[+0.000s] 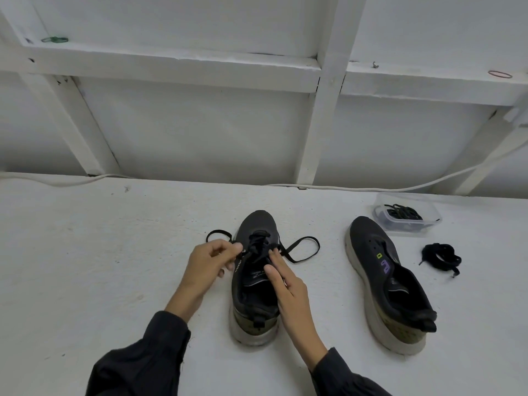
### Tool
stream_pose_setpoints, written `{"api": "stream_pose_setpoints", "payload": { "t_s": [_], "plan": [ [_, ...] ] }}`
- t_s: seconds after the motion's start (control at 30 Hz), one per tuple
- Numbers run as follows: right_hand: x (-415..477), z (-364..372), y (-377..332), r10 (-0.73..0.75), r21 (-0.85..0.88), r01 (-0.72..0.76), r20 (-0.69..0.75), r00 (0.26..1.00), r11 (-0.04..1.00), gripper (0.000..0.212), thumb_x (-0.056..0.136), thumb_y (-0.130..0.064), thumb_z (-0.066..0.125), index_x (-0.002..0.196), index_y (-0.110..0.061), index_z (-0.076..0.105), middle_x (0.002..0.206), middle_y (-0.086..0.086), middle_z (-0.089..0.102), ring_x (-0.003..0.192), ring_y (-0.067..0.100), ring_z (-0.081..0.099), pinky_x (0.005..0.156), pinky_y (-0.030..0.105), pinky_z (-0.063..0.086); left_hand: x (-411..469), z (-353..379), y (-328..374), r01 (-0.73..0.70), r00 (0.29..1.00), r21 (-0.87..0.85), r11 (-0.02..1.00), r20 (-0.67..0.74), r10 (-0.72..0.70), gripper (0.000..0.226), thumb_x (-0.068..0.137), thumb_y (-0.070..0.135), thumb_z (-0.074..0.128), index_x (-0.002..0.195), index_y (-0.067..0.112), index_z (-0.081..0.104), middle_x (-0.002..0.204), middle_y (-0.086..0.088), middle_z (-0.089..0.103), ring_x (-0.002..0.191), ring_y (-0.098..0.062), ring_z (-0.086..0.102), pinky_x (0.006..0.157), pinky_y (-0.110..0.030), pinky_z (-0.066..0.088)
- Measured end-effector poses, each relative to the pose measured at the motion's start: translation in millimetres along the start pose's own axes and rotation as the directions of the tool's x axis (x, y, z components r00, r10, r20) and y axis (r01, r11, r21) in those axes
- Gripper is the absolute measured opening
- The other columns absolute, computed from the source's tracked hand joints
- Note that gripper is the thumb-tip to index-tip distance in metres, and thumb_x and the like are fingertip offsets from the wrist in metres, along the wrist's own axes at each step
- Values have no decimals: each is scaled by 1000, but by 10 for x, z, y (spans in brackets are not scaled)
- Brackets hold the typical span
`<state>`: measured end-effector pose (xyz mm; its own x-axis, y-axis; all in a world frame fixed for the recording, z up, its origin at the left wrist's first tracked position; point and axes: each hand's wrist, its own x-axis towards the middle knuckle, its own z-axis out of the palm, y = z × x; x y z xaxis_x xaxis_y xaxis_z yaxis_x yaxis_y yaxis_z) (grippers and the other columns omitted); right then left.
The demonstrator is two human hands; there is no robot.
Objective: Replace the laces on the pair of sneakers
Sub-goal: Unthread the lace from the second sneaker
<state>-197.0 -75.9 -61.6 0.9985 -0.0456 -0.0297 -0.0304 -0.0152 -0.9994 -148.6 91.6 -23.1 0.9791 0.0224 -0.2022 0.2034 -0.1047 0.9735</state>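
Sneakers of one pair stand toe-away on the white worktop (pixel 100 252), both dark grey-black mesh with thick off-white soles and an olive patch at the heel. The near-centre sneaker (pixel 248 292) sits upright around the middle of the worktop, and a flat black lace (pixel 258 242) crosses its lower eyelets while the upper part gapes open with the tongue showing. The lace's ends spill out as a small loop on the left of the toe and a wider loop lying flat on the right. The left hand (pixel 211 264) pinches the lace between thumb and forefinger just at the shoe's left side, its other fingers curled. The right hand (pixel 288 287) lies over the tongue with its fingers (pixel 275 261) straight, the tips resting on the lacing. Both wrists come out of dark sleeves (pixel 148 352) at the near edge. The second sneaker (pixel 371 252) stands well apart toward the right edge, angled slightly, its eyelets bare, with a small yellow mark and a purple one on its side. Just right of it a loose bundle of black lace (pixel 441 257) lies on the worktop. Beyond its toe, by the far right corner, a clear plastic tub (pixel 428 207) holds more black laces (pixel 403 211). A white cable (pixel 371 188) runs along the far edge.
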Motion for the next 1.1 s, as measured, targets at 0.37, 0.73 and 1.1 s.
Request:
{"api": "stream_pose_setpoints", "payload": {
  "t_s": [0.37,0.73,1.1],
  "plan": [
    [-27,5,-77,-33,-143,19,-93,995,990,47,92,-30,67,137,-29,52,137,-18,55,125,-10,47,109,23,41,-61,100,-61,77,997,-137,988,15,-75,38,85,49,62,88,12,71,73,5,62,66,-8,53,55,-22,36],
    [398,-107,-497,-297,-714,530,439,848,457,37,78,-22,75,114,-21,69,115,-7,67,112,15,54,88,28,41,-108,168,-238,-116,986,80,990,-107,124,22,88,28,69,77,8,69,66,-4,65,60,-6,55,55,-17,46],
    [572,-99,-574,-230,-649,536,498,836,540,13,76,-18,79,86,-11,75,85,2,71,87,19,60,75,37,47,-94,304,-389,-209,923,-2,978,-331,197,17,96,15,58,79,14,58,67,-1,72,60,-6,66,57,-12,48]
  ]
}}
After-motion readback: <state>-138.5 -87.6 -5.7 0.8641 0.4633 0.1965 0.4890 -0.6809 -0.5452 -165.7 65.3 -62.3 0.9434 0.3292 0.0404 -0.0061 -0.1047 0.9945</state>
